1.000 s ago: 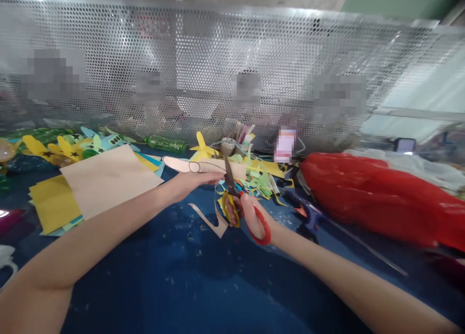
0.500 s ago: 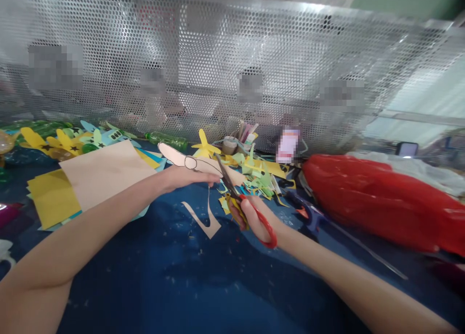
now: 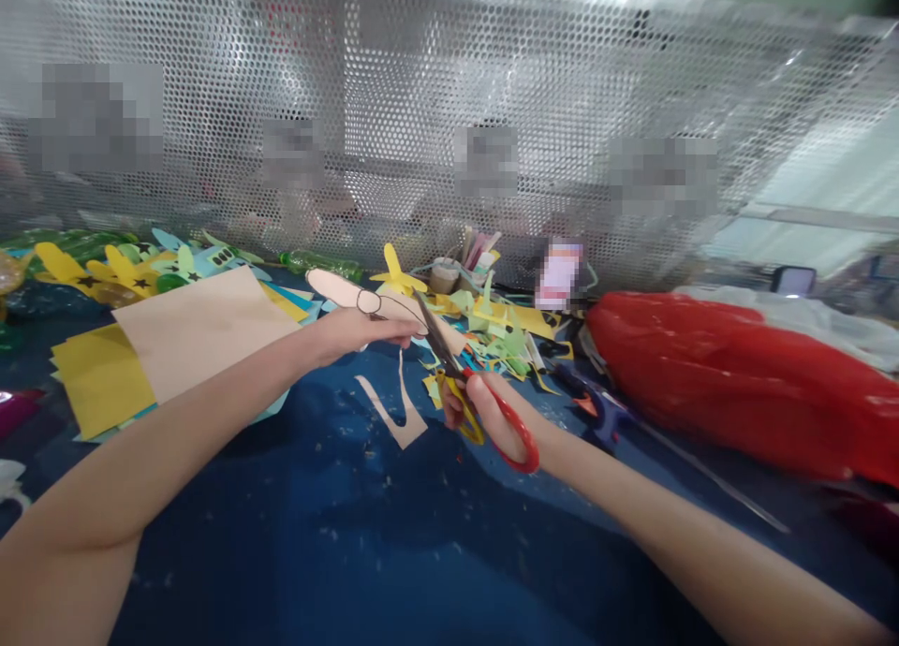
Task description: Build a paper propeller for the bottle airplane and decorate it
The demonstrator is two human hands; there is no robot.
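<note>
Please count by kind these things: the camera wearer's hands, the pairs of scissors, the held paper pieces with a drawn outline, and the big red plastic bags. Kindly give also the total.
Hands: 2 (left hand, right hand)
Pair of scissors: 1
Held outlined paper piece: 1
Red plastic bag: 1
Total: 5

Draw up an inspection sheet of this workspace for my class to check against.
Surface: blue tabletop, speckled with tiny bits.
Job's things: red-and-yellow scissors, blades at the outlined pink paper; V-shaped strip below.
Clutter: paper offcuts, stacked sheets, red plastic bag.
Hands: left hand grips the paper; right hand holds the scissors.
Cables: pale cord-like loop by a blurred screen; type unclear.
Surroundings: perforated panel; blurred people beyond.
</note>
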